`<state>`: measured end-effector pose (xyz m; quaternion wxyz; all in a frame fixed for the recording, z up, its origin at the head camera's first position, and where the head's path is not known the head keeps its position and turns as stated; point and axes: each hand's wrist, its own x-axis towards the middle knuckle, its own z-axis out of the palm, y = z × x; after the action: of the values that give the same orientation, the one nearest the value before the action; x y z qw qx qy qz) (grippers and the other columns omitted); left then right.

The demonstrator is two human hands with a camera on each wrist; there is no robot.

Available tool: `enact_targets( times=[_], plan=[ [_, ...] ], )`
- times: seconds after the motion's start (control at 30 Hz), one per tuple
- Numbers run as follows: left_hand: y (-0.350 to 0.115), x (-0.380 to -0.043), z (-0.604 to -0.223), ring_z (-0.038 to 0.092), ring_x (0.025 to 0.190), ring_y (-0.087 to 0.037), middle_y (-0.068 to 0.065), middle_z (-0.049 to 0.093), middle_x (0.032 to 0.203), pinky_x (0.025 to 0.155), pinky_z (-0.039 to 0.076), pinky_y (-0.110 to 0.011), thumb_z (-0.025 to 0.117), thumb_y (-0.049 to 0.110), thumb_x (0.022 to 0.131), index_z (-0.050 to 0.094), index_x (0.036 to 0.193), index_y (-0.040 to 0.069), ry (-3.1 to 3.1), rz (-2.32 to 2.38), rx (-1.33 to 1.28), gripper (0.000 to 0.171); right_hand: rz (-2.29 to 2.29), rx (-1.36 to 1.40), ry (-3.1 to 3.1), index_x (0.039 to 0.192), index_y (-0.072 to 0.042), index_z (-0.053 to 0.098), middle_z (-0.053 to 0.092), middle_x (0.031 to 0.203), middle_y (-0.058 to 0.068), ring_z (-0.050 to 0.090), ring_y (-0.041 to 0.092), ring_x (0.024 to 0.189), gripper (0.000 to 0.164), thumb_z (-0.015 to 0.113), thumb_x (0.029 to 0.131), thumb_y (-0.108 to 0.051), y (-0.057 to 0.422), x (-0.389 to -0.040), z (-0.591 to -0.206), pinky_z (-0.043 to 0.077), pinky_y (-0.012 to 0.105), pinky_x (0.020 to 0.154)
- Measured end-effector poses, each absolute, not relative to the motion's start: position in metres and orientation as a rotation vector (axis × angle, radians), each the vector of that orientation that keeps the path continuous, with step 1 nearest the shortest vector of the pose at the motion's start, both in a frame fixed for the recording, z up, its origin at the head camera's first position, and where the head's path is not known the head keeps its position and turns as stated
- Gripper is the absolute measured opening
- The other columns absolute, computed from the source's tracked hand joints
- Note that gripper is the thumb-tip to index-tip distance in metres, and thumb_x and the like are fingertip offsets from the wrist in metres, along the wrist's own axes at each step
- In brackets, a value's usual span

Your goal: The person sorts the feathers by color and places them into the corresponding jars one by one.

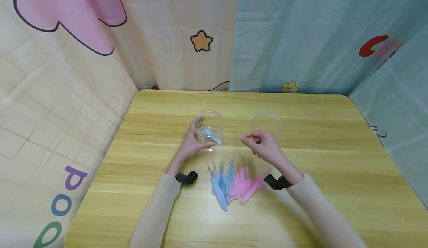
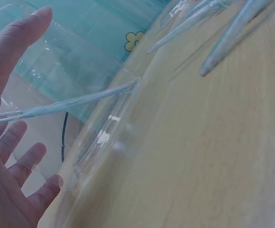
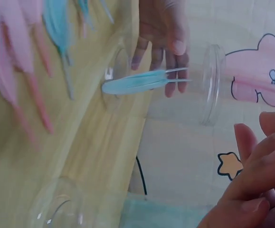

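Note:
My left hand (image 1: 191, 143) holds a clear plastic jar (image 1: 219, 125) from its left side, with the thumb near the front and the fingers behind. Inside the jar lean blue feathers (image 1: 213, 136), two pale quills pointing up toward its mouth in the right wrist view. To the right, my right hand (image 1: 264, 146) hovers in front of a second clear jar (image 1: 282, 124) with loosely bent fingers and nothing visible in them. Between the forearms lies a pile of blue feathers (image 1: 219, 194) and pink feathers (image 1: 241, 188).
The wooden table (image 1: 317, 203) carries the jars and the feather pile. Printed curtains (image 1: 160, 36) stand behind its far edge and along both sides. A black wrist camera (image 1: 187, 177) sits on the left wrist, another (image 1: 276, 182) on the right.

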<state>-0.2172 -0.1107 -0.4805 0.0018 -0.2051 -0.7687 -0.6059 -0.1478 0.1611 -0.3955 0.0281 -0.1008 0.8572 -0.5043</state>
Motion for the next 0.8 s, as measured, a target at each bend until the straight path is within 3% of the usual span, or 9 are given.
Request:
enact_targets(
  times=[0.23,0.47,0.8],
  plan=[
    [-0.111,-0.217,-0.479,0.029,0.133,-0.023,-0.004,0.031,0.15,0.105,0.026,-0.051,0.087,0.021,0.069,0.02,0.15,0.015,-2.467,-1.88,-0.61,0.105,-1.354,-0.319,2.534,0.093,-0.005,0.07,0.04,0.048,-0.002,0.035,0.008,0.04,0.03,0.069,0.087,-0.034,0.189,-0.133,-0.42,0.026,0.023,0.038],
    [-0.11,-0.203,-0.452,0.028,0.133,-0.033,-0.018,0.029,0.148,0.105,0.026,-0.053,0.084,0.01,0.071,0.021,0.148,0.007,-2.447,-1.912,-0.638,0.1,-1.256,-0.346,2.393,0.09,-0.006,0.07,0.042,0.051,-0.003,0.034,0.007,0.041,0.017,0.07,0.087,-0.022,0.203,-0.124,-0.438,0.029,0.02,0.039],
    [-0.11,-0.2,-0.447,0.028,0.134,-0.03,-0.015,0.029,0.149,0.106,0.025,-0.05,0.084,0.012,0.072,0.018,0.149,0.006,-2.462,-1.908,-0.641,0.101,-1.204,-0.365,2.307,0.088,-0.006,0.069,0.052,0.055,0.001,0.037,0.007,0.042,0.017,0.072,0.085,-0.023,0.205,-0.12,-0.447,0.03,0.02,0.038]
  ],
)
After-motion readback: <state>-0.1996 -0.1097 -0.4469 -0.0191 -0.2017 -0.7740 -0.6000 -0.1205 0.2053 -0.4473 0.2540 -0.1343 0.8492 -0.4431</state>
